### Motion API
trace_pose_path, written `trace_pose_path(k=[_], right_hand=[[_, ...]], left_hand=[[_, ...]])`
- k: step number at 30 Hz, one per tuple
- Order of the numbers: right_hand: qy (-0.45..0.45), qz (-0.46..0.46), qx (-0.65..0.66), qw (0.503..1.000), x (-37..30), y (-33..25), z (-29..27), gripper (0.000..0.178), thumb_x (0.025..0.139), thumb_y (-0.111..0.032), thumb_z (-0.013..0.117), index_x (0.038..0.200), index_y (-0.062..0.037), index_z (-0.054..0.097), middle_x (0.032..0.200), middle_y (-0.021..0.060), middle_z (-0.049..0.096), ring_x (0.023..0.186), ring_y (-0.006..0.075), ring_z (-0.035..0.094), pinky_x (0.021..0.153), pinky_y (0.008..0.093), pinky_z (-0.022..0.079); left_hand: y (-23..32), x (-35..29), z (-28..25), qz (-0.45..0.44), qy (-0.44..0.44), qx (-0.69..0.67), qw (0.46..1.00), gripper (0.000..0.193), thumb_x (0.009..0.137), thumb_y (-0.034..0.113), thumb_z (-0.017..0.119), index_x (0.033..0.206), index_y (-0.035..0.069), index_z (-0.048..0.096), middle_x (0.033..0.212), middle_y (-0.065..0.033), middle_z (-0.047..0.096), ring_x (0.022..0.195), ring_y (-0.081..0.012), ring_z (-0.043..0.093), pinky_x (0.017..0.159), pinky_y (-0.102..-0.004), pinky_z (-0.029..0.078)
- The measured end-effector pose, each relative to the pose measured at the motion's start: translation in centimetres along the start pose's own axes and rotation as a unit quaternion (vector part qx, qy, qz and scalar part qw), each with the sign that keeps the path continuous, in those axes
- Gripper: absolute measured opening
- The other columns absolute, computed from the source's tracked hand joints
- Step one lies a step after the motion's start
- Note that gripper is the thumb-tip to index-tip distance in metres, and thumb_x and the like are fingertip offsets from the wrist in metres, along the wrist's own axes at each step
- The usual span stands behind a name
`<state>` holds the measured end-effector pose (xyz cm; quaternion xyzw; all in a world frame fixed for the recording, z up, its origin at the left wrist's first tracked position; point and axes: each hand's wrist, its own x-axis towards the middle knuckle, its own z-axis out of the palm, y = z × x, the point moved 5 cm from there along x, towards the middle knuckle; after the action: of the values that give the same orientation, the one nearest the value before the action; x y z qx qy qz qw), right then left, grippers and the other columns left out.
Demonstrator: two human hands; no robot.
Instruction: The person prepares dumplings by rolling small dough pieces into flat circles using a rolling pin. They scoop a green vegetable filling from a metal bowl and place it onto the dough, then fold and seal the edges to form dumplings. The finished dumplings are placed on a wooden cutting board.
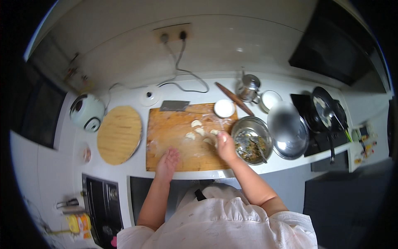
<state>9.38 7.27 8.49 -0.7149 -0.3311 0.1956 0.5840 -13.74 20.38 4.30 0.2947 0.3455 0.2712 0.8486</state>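
My left hand is over the near left part of the wooden cutting board, palm up with its fingers loosely apart and nothing in it. At the board's right side my right hand is closed, and a bit of a pale dumpling shows between its fingers. Several small white dumplings lie on the floured board just left of that hand. Right beside the hand stands a steel bowl of chopped filling, with a spoon leaning in it.
Along the board's far edge are a cleaver, a white bowl and a rolling pin. To the left are a round wooden board and a rice cooker. A steel lid, a kettle and a frying pan stand right.
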Motion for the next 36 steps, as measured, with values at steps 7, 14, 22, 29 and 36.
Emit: trace_pose_path(k=[7,14,22,29,36], right_hand=[[-0.200,0.280,0.556,0.757,0.4,-0.1,5.4,0.033,0.099,-0.036,0.030,0.109,-0.0084,0.045,0.105,0.0120,0.057,0.091,0.0230,0.059,0.075,0.0366,0.052],[-0.233,0.292,0.539,0.755,0.3,-3.2,10.9,0.045,0.095,-0.013,0.044,0.137,-0.0226,0.031,0.119,0.0138,0.052,0.105,0.0263,0.057,0.086,0.0454,0.051],[-0.258,0.296,0.549,0.738,0.1,-5.4,20.6,0.044,0.097,-0.023,0.038,0.140,-0.0268,0.027,0.120,0.0116,0.052,0.104,0.0259,0.056,0.084,0.0447,0.052],[-0.210,0.275,0.509,0.788,0.7,-6.5,26.8,0.041,0.095,-0.014,0.044,0.135,-0.0204,0.036,0.117,0.0105,0.053,0.100,0.0221,0.058,0.085,0.0406,0.053],[-0.211,0.307,0.502,0.781,1.1,-5.6,30.8,0.016,0.093,-0.009,0.048,0.108,-0.0070,0.052,0.107,0.0119,0.058,0.093,0.0196,0.061,0.078,0.0280,0.057]], left_hand=[[9.6,-3.7,-8.7,0.239,0.260,0.129,0.927,0.034,0.090,0.006,0.047,0.124,0.006,0.045,0.116,-0.0044,0.048,0.099,-0.0124,0.050,0.078,-0.0244,0.043],[12.5,-6.1,-20.5,0.231,0.493,0.024,0.839,0.062,0.083,0.015,0.060,0.135,0.008,0.027,0.120,-0.0054,0.044,0.103,-0.0163,0.046,0.082,-0.0312,0.037],[14.9,-2.8,-28.7,0.070,0.370,-0.163,0.912,0.054,0.085,0.025,0.064,0.130,0.012,0.039,0.115,-0.0075,0.049,0.110,-0.0209,0.043,0.097,-0.0440,0.031],[17.1,-1.7,-32.0,0.060,0.311,-0.173,0.932,0.025,0.088,0.028,0.060,0.108,0.013,0.055,0.099,-0.0015,0.056,0.097,-0.0145,0.051,0.089,-0.0331,0.038],[20.7,0.3,-33.3,0.033,0.155,-0.136,0.978,0.014,0.089,0.026,0.058,0.090,0.013,0.054,0.070,0.0004,0.049,0.061,-0.0104,0.047,0.070,-0.0288,0.043]])
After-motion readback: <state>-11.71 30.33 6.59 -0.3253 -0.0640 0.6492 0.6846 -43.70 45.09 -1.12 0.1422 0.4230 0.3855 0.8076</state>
